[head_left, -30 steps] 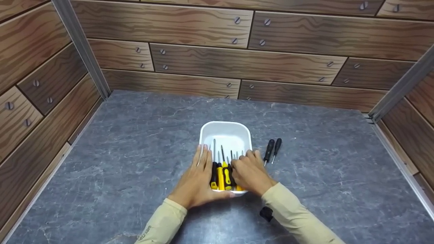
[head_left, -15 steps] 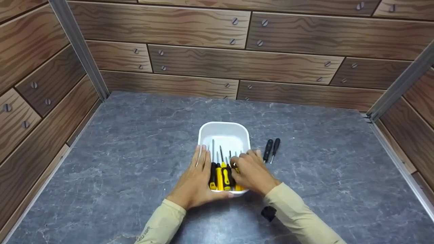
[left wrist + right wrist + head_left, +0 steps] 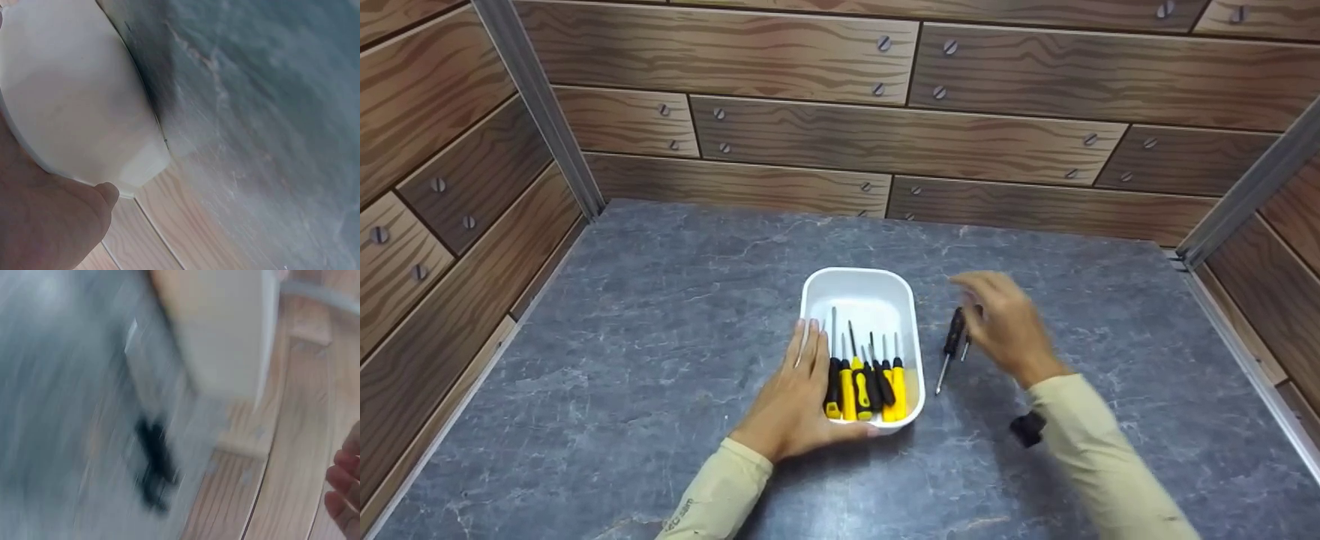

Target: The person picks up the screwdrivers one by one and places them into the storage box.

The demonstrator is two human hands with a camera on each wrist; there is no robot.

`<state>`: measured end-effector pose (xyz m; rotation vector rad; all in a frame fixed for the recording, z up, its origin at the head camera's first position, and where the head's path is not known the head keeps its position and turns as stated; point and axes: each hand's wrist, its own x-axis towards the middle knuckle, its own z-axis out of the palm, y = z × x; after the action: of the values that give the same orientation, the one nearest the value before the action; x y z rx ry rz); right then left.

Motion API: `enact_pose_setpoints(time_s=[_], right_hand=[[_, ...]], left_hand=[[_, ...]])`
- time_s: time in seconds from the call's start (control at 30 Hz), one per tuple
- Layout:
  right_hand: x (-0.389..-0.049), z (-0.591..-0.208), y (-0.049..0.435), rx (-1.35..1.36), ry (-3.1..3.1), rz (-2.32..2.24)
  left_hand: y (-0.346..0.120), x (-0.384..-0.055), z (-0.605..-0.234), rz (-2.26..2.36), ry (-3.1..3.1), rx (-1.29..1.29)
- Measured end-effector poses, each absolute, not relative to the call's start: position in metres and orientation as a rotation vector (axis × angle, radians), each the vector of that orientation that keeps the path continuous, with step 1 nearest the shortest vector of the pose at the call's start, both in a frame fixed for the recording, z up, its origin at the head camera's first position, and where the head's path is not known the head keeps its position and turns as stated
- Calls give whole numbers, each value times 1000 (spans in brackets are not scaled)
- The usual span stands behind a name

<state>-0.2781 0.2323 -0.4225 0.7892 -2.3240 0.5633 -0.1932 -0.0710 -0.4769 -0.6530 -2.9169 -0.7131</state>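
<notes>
A white plastic tray [image 3: 859, 289] holds several screwdrivers [image 3: 898, 390] with yellow and black handles, side by side at its near end. My left hand [image 3: 791, 401] rests along the tray's left side, fingers straight and thumb at the near rim; the left wrist view shows that thumb at the tray's edge. To the right of the tray, two black-handled screwdrivers [image 3: 954, 334] lie on the table. My right hand [image 3: 1009, 326] is over them with loosely bent fingers, hiding much of the smaller one. The right wrist view is blurred, with the black handles [image 3: 156, 447] apart from the fingers [image 3: 343, 478].
The grey marbled table [image 3: 675, 300] spreads around the tray. Wood-patterned walls [image 3: 810, 135] with metal corner posts [image 3: 544, 112] enclose its back and sides. A small black device [image 3: 1027, 429] sits at the right sleeve.
My right hand has left the screwdrivers in the tray and moved right and farther back, over the two black ones. The yellow handles at the tray's right are now uncovered. The left hand stays put.
</notes>
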Motion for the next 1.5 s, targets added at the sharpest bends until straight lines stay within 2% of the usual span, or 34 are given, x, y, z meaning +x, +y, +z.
enact_pose_setpoints(time_s=[0.23, 0.5, 0.97, 1.5], right_hand=[[-298, -457, 275, 904, -2445, 298], [-297, -483, 288, 901, -2683, 317], [-294, -484, 290, 808, -2795, 190], [-274, -482, 311, 978, -2684, 175]], left_hand=[[-73, -194, -476, -718, -2904, -631], [-71, -194, -474, -705, -2946, -636], [-71, -195, -475, -692, -2927, -642], [-70, -196, -477, -675, -2891, -664]])
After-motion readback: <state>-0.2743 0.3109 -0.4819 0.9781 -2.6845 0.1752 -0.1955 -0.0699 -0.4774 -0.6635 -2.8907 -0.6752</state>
